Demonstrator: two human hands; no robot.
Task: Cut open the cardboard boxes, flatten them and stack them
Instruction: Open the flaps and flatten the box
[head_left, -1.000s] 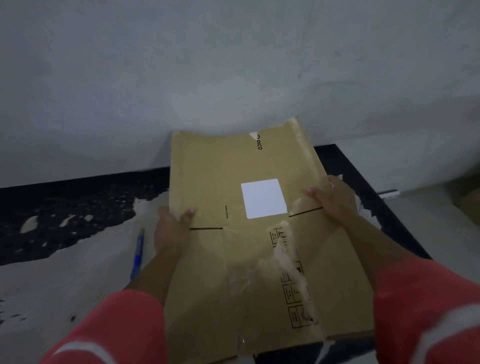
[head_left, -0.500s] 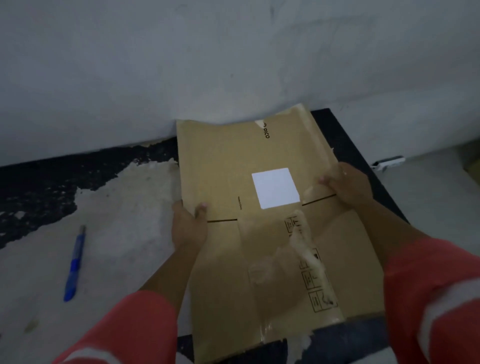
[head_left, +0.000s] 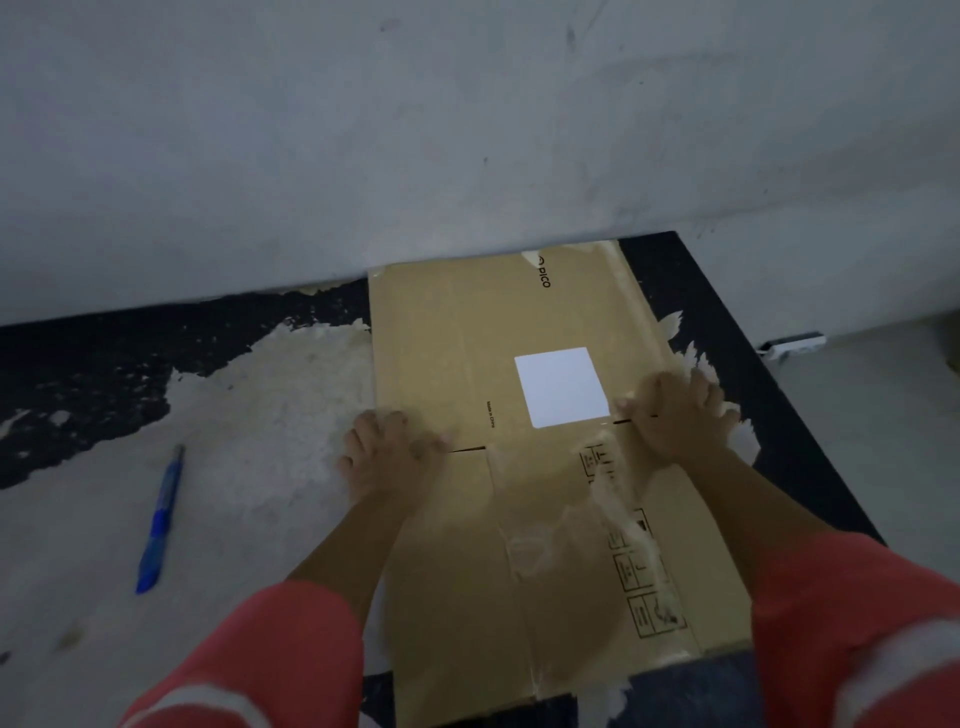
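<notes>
Head view: you are facing a grey wall (head_left: 467, 130) above a pale floor (head_left: 234, 519) that is flaking into black patches. The flattened cardboard box (head_left: 457, 353) is lying on that floor with its far edge touching the foot of the wall. Whether other boxes are lying beneath it cannot be told. You are pressing it down with both hands set well apart. The left hand (head_left: 387, 454) is spreading its fingers over the left edge and the right hand (head_left: 675, 421) over the right edge. Each is resting beside a flap slit, and neither is curling round anything.

As a judgement of the risk, the creases are probably storing spring, so a panel may be lifting and skewing the stack as you ease off. The torn tape residue (head_left: 587, 519) below the white label (head_left: 562, 387) may be snagging a fingertip. The blue pen-like tool (head_left: 158, 519) is lying well apart on your left, where a stray sleeve could be knocking it away.
</notes>
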